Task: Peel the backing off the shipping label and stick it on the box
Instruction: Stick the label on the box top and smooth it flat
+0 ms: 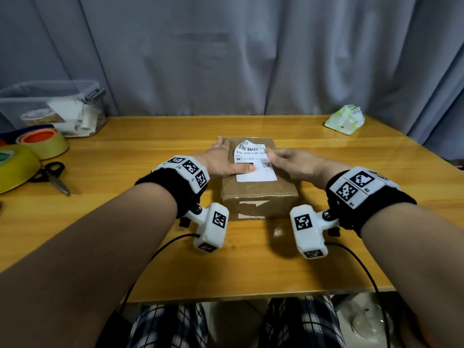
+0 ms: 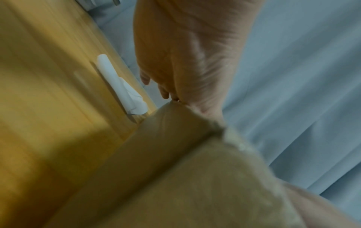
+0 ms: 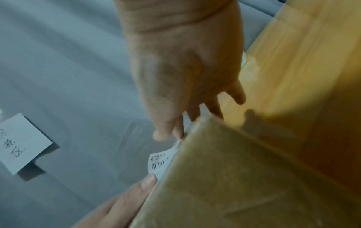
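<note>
Where the head view looked down, one brown box (image 1: 258,177) sat mid-table (image 1: 351,172) with one white label (image 1: 253,163) lying on its top, barcode end curling up at the far edge. The left hand (image 1: 224,159) lay flat with fingers straight along the box's left side, thumb pressing the label's near left part. The right hand (image 1: 291,160) touched the label's right edge; its fingertips were hidden, so their grip was unclear. Two tape rolls (image 1: 44,143), one pair of scissors (image 1: 54,175), one clear bin (image 1: 52,106) and one tissue pack (image 1: 345,119) stood around.

From the left wrist, blurred, the hand (image 2: 187,61) stretched over the box (image 2: 175,169); one white paper scrap (image 2: 121,86) lay on the table (image 2: 39,92).

From the right wrist, the hand's (image 3: 185,77) fingers (image 3: 213,106) reached loosely extended onto the box (image 3: 234,177) top, and the label's (image 3: 160,163) barcode corner stood lifted beside a thumb (image 3: 136,194).
</note>
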`<state>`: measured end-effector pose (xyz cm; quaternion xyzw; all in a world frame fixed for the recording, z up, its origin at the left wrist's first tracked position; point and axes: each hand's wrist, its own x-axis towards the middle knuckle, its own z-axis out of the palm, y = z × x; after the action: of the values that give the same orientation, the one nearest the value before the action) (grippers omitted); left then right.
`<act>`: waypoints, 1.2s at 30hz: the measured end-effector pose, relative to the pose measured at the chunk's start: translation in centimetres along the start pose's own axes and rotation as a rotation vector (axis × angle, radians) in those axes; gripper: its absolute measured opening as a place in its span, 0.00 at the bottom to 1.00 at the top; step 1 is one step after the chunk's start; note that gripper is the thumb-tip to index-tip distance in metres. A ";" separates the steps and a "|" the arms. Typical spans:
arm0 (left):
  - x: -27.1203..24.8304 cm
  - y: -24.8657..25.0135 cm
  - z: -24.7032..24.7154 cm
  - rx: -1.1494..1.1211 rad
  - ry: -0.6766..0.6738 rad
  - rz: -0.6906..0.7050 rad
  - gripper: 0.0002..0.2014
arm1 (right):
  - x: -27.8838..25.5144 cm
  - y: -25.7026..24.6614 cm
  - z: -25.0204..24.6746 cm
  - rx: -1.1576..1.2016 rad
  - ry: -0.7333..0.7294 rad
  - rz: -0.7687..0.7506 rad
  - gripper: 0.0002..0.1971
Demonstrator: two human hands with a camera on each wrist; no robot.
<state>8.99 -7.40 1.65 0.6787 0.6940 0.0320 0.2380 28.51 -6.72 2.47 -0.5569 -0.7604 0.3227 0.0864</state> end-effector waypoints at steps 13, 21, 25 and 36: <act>0.3 -0.6 0.4 -0.042 0.041 -0.009 0.58 | -1.1 -1.4 -2.3 -0.337 -0.219 0.027 0.41; 0.2 -1.9 -0.4 -0.057 0.210 0.086 0.36 | 1.1 -2.9 1.6 -0.492 -0.137 -0.121 0.27; 0.1 -2.2 -0.3 -0.108 0.223 0.114 0.34 | 2.4 -3.5 1.9 -0.553 -0.077 -0.061 0.27; 0.1 -3.4 -0.6 -0.088 0.157 0.148 0.25 | 2.3 -2.6 1.8 -0.406 -0.027 -0.108 0.28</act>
<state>5.59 -7.37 0.85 0.7122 0.6566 0.1331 0.2096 24.76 -5.82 2.08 -0.5168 -0.8398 0.1652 -0.0208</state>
